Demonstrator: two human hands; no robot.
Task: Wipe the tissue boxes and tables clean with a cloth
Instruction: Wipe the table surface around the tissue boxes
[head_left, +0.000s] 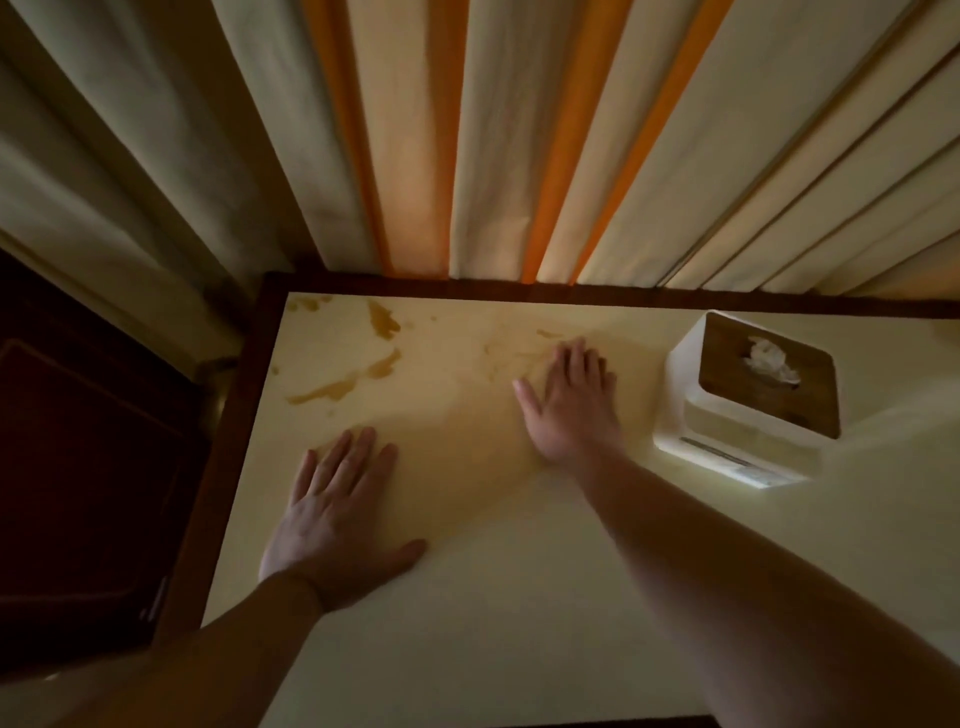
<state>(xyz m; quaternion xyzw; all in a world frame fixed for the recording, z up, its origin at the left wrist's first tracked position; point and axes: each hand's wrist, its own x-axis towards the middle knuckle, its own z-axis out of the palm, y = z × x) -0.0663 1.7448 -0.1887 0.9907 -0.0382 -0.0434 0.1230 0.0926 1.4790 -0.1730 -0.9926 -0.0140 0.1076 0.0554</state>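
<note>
The cream table top (519, 597) has a dark wood rim. A thin yellowish cloth (467, 447) seems to lie flat on it, hard to tell from the surface. My left hand (337, 514) presses flat on the cloth's near left part, fingers straight. Farther back, my right hand (571, 400) lies flat on its far right part, fingers spread. Brown stains (384, 325) mark the far left corner of the table. A white tissue box (748, 447) with a wooden lid stands right of my right hand, a tissue poking out of its slot.
Cream and orange curtains (493, 156) hang right behind the table's far edge. A dark wooden cabinet (88, 467) stands close to the table's left side. The table continues to the right past the tissue box.
</note>
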